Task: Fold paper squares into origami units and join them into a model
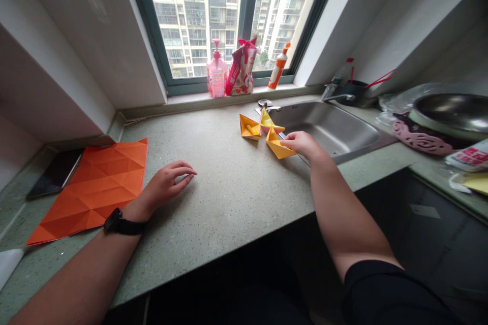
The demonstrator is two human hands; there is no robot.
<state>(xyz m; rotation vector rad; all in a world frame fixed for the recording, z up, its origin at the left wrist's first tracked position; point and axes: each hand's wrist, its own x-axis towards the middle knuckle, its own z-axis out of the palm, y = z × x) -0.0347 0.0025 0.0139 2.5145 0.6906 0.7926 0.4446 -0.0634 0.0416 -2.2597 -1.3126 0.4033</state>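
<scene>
My right hand [303, 144] pinches the edge of an orange-yellow folded paper boat [280, 148] beside the sink. Close behind it stands a yellow paper boat [270, 123], and to the left is another orange paper boat [250, 128]; the three sit close together, and I cannot tell whether they touch. My left hand [171, 181] rests on the counter with nothing in it, fingers loosely stretched and the thumb a little below them. Beside that wrist, which wears a black watch, lies a creased orange sheet of paper [102, 177].
A grey speckled counter [221, 203] runs under the window. The steel sink [328, 124] is at right, with a pan [453, 111] beyond it. A dark phone-like slab [55, 172] lies partly under the orange sheet. On the sill stand a pink pump bottle [217, 73] and an orange bottle [278, 68].
</scene>
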